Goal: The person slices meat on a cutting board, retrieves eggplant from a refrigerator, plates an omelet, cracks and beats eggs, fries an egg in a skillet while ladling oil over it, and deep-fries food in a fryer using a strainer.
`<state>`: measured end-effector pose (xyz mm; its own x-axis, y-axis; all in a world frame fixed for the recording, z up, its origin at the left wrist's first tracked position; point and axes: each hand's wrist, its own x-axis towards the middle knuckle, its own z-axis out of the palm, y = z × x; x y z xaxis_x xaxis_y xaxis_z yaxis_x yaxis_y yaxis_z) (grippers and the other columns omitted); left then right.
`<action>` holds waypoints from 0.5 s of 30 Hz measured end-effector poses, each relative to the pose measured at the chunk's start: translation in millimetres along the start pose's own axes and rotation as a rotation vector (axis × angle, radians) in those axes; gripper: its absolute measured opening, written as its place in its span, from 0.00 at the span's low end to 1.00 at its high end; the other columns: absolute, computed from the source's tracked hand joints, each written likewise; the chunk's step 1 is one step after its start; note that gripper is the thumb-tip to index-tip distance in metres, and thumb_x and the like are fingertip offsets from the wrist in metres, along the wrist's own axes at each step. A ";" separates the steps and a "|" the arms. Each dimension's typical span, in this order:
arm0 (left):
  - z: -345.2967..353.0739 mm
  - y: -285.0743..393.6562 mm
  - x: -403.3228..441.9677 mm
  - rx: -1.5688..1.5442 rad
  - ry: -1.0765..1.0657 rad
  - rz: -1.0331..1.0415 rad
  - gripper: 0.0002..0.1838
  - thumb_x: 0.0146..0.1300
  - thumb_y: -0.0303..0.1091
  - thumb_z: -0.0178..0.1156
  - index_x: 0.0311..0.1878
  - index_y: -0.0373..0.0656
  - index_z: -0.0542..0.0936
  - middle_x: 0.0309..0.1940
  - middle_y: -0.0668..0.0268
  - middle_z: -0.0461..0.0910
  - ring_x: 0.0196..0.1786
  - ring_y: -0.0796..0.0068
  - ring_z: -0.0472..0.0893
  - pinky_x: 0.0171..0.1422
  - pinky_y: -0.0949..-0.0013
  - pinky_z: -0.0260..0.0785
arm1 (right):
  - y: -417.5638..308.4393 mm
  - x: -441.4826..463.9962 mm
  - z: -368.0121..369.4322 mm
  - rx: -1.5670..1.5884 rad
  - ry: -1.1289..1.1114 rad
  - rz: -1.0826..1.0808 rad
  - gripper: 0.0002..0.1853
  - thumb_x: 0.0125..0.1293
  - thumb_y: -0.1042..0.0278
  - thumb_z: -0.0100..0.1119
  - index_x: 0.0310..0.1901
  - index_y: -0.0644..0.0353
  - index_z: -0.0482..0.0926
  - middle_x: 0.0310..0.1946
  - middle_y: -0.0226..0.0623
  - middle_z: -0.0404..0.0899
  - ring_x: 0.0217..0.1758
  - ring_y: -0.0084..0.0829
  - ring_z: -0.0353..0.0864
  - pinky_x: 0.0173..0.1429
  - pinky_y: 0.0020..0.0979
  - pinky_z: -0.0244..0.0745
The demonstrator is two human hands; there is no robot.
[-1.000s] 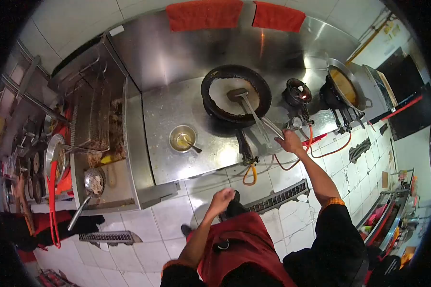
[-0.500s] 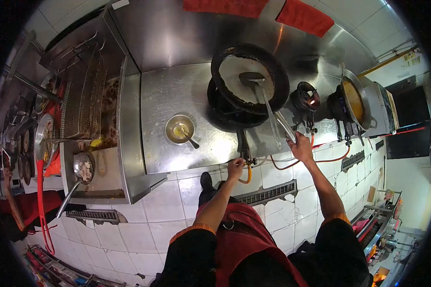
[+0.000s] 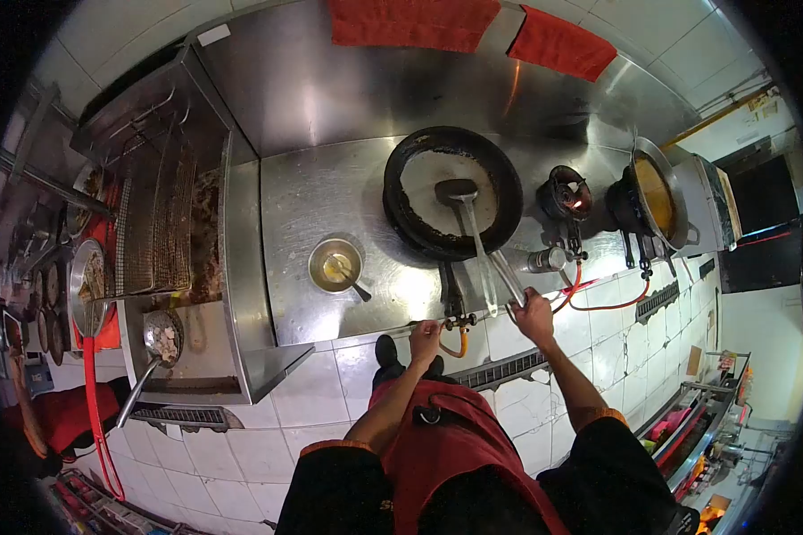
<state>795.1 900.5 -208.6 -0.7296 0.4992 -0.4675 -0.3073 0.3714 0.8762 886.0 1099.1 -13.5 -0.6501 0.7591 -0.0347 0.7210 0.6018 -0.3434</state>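
A black wok (image 3: 451, 194) sits level on a burner, a pale layer over its bottom. My right hand (image 3: 533, 318) is closed around the end of the wok's metal handle (image 3: 509, 278). A ladle (image 3: 475, 234) rests in the wok, its handle hanging over the rim beside my right hand. My left hand (image 3: 426, 341) is closed at the gas valve (image 3: 459, 322) on the counter's front edge; its fingertips touch the valve's left end. Left of the wok, a small metal bowl (image 3: 335, 266) holds yellowish liquid and a spoon.
A lit small burner (image 3: 566, 193) and a pan of yellow liquid (image 3: 656, 195) stand to the right. A metal canister (image 3: 546, 260) is near the wok handle. At left are a fryer basket (image 3: 156, 223), a strainer (image 3: 162, 339) and another person's dark sleeve (image 3: 109, 401).
The wok went from level to tilted and is level again, with my right hand on its handle throughout. My left hand has moved forward from over the floor to the gas valve.
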 end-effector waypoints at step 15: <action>58.7 163.9 -63.1 -0.432 -0.080 0.177 0.10 0.62 0.23 0.51 0.46 0.41 0.75 0.34 0.70 0.76 0.32 0.84 0.74 0.36 0.78 0.66 | -60.8 35.4 -19.6 0.395 -0.315 -0.091 0.32 0.52 0.64 0.63 0.56 0.67 0.59 0.37 0.63 0.77 0.43 0.59 0.77 0.46 0.48 0.72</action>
<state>826.6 975.9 -42.4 -0.7492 0.5907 -0.2997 -0.4211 -0.0756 0.9039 823.8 1094.3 24.5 -0.7909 0.5594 -0.2482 0.5516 0.4760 -0.6849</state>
